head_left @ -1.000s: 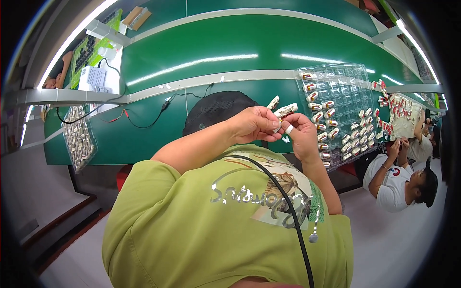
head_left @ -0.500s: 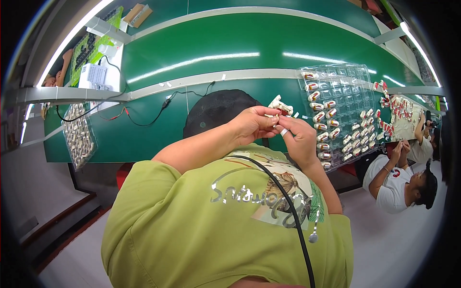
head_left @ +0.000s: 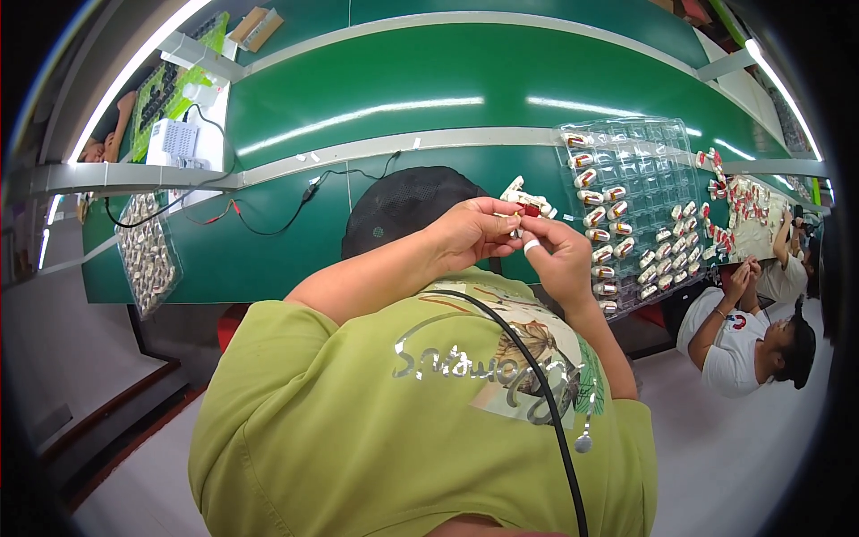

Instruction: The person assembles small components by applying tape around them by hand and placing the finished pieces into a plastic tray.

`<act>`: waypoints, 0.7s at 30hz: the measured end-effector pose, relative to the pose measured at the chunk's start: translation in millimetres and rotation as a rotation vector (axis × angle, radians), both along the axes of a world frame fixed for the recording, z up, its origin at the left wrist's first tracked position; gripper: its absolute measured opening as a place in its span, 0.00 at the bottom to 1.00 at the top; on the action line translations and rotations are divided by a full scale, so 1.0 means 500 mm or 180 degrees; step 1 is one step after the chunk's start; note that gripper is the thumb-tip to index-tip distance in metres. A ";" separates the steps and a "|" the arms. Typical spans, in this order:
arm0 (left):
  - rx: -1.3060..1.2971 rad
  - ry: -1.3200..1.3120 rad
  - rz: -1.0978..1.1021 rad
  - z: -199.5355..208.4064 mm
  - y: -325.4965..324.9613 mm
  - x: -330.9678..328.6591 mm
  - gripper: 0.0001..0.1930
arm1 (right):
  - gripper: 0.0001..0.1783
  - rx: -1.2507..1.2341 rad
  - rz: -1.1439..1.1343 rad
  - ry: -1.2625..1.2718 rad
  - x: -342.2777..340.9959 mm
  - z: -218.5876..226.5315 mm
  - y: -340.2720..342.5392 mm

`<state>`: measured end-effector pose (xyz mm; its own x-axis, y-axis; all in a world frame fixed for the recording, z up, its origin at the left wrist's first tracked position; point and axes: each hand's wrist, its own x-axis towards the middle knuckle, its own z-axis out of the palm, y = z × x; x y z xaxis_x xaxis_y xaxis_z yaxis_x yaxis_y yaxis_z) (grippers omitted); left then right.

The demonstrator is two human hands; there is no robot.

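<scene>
My left hand (head_left: 472, 236) is closed, its thumb and forefinger pinched together over the bench. Right against those fingertips, my right hand (head_left: 559, 261) is closed too, with a white band round one finger. What the fingers hold is small and mostly hidden; I cannot make it out. Just beyond them lie several small white plastic pieces (head_left: 514, 190), with a red piece (head_left: 531, 211) showing at the fingertips. To the right, a clear compartment tray (head_left: 640, 152) holds rows of white oval pieces (head_left: 622, 248), some with a dark red and yellow strip.
A second filled tray (head_left: 146, 255) overhangs the left bench edge. A thin cable (head_left: 309, 192) with a connector crosses the green bench (head_left: 295, 268). A white box-shaped device (head_left: 174, 140) stands at far left. On the right, a co-worker (head_left: 738, 345) sits by a heap of red and white pieces (head_left: 750, 210).
My right fingers have shifted slightly at the pinch. More of the red piece shows beyond the fingertips. The trays have not moved.
</scene>
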<state>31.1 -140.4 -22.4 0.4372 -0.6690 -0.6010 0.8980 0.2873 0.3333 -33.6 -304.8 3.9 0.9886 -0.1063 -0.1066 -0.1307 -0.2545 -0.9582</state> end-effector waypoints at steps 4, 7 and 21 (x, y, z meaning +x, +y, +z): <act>0.0201 -0.0151 0.0007 0.005 -0.007 -0.001 0.12 | 0.09 -0.1395 0.0301 -0.1258 0.002 -0.004 0.001; 0.0226 -0.0193 0.0004 0.008 -0.005 -0.004 0.12 | 0.06 -0.1493 -0.0064 -0.1194 0.007 -0.004 -0.004; 0.0661 -0.1018 -0.0064 0.000 -0.002 -0.004 0.14 | 0.09 -0.1698 0.0291 -0.1753 0.017 -0.019 -0.010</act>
<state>29.2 -141.4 -22.5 0.6127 -0.5578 -0.5600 0.7439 0.1676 0.6470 -25.3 -309.7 -5.4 0.8915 0.0794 0.4459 0.3731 -0.6870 -0.6236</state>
